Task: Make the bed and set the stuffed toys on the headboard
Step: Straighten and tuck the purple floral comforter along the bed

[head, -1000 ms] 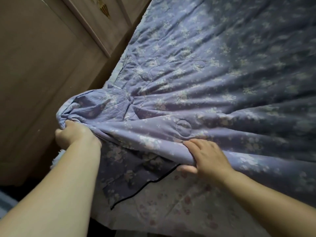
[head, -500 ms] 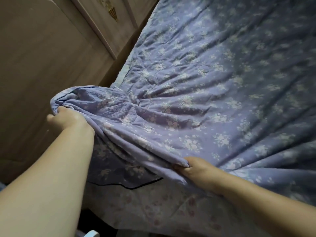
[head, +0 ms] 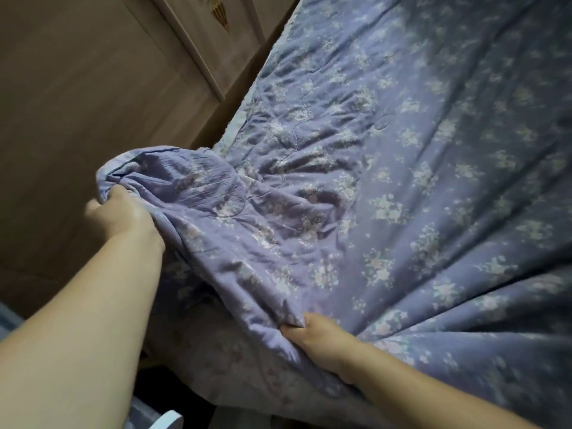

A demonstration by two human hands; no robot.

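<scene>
Left hand [head: 119, 213] fingertips buried in quilt [head: 387, 187] folds; right hand [head: 315, 342] fingers tucked under the hem. Quilt runs off at 12 and 3 o'clock. Wardrobe [head: 93, 88] cut at 9. White object [head: 168, 420] at 6: unidentifiable.

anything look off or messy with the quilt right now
Yes: the purple floral quilt is bunched and creased at its near corner, where the left hand and right hand grip its edge. The paler sheet shows beneath the lifted edge.

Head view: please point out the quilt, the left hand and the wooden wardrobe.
quilt [head: 387, 187], head view, on its flowered top.
left hand [head: 119, 213], head view, on its back; it grips the quilt's corner.
wooden wardrobe [head: 77, 103], head view, on its plain door.
</scene>
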